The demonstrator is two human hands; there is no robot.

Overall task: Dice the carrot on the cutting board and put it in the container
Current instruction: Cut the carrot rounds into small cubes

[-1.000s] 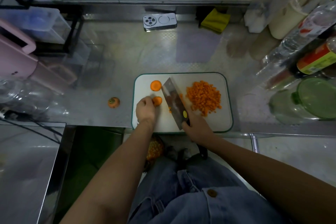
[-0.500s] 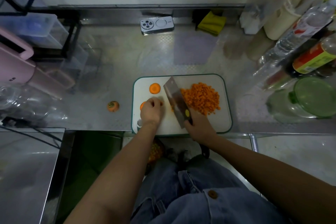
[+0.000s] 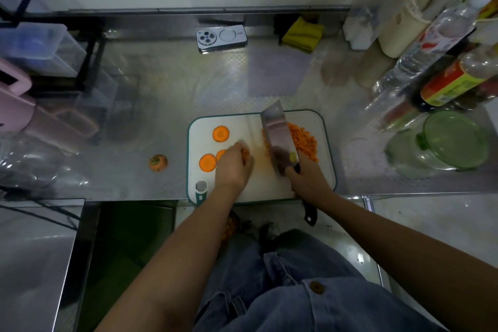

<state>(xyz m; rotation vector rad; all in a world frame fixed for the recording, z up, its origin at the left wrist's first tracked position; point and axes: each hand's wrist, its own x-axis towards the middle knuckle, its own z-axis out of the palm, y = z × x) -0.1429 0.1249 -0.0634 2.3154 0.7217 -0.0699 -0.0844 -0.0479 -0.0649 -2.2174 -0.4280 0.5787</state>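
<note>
A white cutting board point(image 3: 269, 191) with a green rim lies at the counter's front edge. Two round carrot slices rest on its left part, one at the back point(image 3: 220, 133) and one nearer point(image 3: 207, 162); a third peeks out beside my left hand point(image 3: 234, 167). That hand is curled over a carrot piece, fingertips pressed down on it. My right hand point(image 3: 307, 180) grips the black handle of a cleaver point(image 3: 279, 140), whose blade stands on the board against a heap of diced carrot point(image 3: 304, 141). A clear container with a green lid point(image 3: 455, 140) sits to the right.
A carrot stem end point(image 3: 158, 162) lies on the steel counter left of the board. A phone point(image 3: 221, 37) and a yellow cloth point(image 3: 302, 34) lie at the back. Bottles point(image 3: 431, 43) crowd the right side. A pink appliance point(image 3: 16, 100) and a black rack stand at the left.
My left hand shifted right along the board, uncovering carrot slices on its left. The cleaver swung closer to the diced heap, pushing it together.
</note>
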